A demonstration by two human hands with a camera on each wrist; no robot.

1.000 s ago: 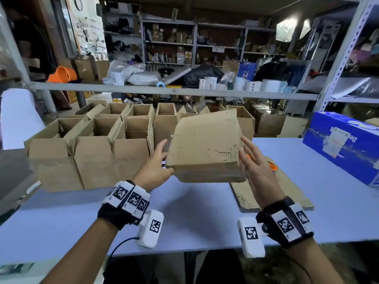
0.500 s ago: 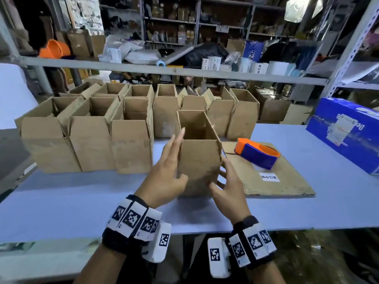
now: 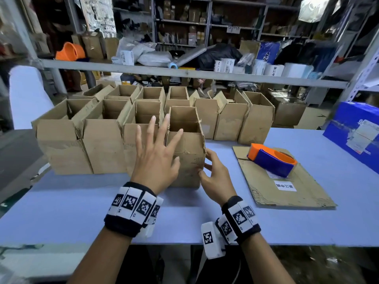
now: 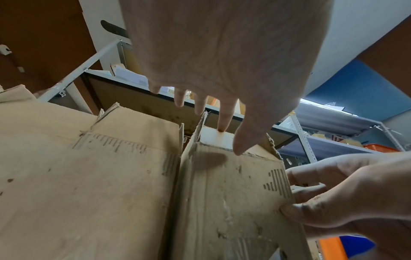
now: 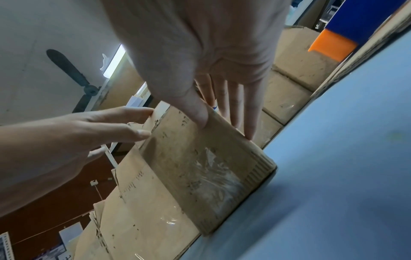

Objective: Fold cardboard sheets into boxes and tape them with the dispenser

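- The open-topped box stands upright on my desk, straight ahead at 12 o'clock, its left wall touching the next box in the row.
- My left hand is spread flat, fingers straight, over the box's near face and left top edge; in the left wrist view one fingertip meets the top rim.
- My right hand sits at the box's right near corner, about 3 o'clock of it; thumb on the front face and straight fingers along the right side, lightly pinching that corner edge.
- The tape dispenser, orange and blue, lies at 2 o'clock on a flat cardboard sheet, well apart from both hands.
- More open boxes stand in rows behind, from 10 to 1 o'clock.
- A blue carton sits at the desk's far right.
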